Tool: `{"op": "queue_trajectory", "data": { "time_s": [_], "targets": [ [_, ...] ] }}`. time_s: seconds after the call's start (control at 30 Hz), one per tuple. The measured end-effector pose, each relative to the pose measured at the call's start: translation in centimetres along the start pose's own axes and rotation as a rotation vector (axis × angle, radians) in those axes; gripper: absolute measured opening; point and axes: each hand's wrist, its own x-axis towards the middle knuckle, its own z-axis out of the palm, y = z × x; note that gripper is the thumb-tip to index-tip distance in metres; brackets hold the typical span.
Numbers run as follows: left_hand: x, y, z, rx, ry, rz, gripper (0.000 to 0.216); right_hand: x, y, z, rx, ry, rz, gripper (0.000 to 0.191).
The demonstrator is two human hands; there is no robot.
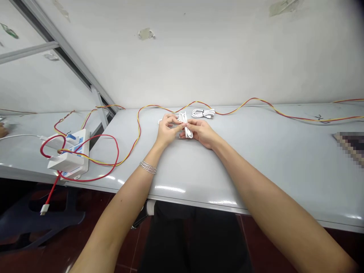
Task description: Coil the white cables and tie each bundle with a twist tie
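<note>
Between my two hands is a white cable (187,131), folded into a narrow bundle that stands roughly upright above the table. My left hand (168,129) pinches it at the middle from the left. From the other side my right hand (200,132) grips it, thumb and fingers closed on the same spot. Whether a tie goes around the middle is hidden by the fingertips. Just behind my right hand lies a second white cable bundle (203,113), bound with a dark tie. Part of another white cable (160,121) peeks out behind my left hand.
The grey table (273,151) meets a white wall. A twisted red and yellow wire (260,99) runs along the back. At left, a power strip (85,136) carries white adapters (66,162) and a red cable (118,148). A blurred-out object (352,146) lies far right; a stool (68,216) stands below.
</note>
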Motion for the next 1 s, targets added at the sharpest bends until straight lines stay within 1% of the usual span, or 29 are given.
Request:
{"op": "queue_trajectory", "data": {
  "time_s": [0.17, 0.33, 0.5, 0.63, 0.73, 0.87, 1.0],
  "targets": [
    [-0.1, 0.54, 0.14, -0.014, 0.008, 0.0, 0.02, 0.01, 0.01, -0.17, 0.001, -0.015, 0.007, 0.015],
    [0.02, 0.61, 0.13, -0.108, -0.051, 0.033, 0.026, -0.09, 0.06, -0.17, -0.012, -0.002, -0.002, 0.02],
    [-0.03, 0.61, 0.29, -0.137, -0.08, 0.023, 0.036, 0.08, -0.01, -0.1, 0.015, -0.01, 0.012, 0.019],
    [-0.21, 0.89, 0.43, -0.089, -0.056, 0.056, 0.04, 0.06, -0.13, -0.02, 0.015, 0.002, 0.018, 0.016],
    [-0.32, 0.91, 0.39, -0.052, -0.035, 0.081, 0.04, -0.08, -0.18, 0.0, 0.013, 0.0, 0.007, 0.018],
    [-0.38, 0.76, 0.3, -0.008, -0.034, 0.083, 0.038, -0.14, -0.09, 0.0, 0.001, 0.026, -0.002, 0.022],
    [-0.3, 0.69, 0.32, 0.037, -0.008, 0.119, 0.031, 0.02, 0.14, 0.03, -0.002, 0.047, -0.023, 0.026]
  ]
}}
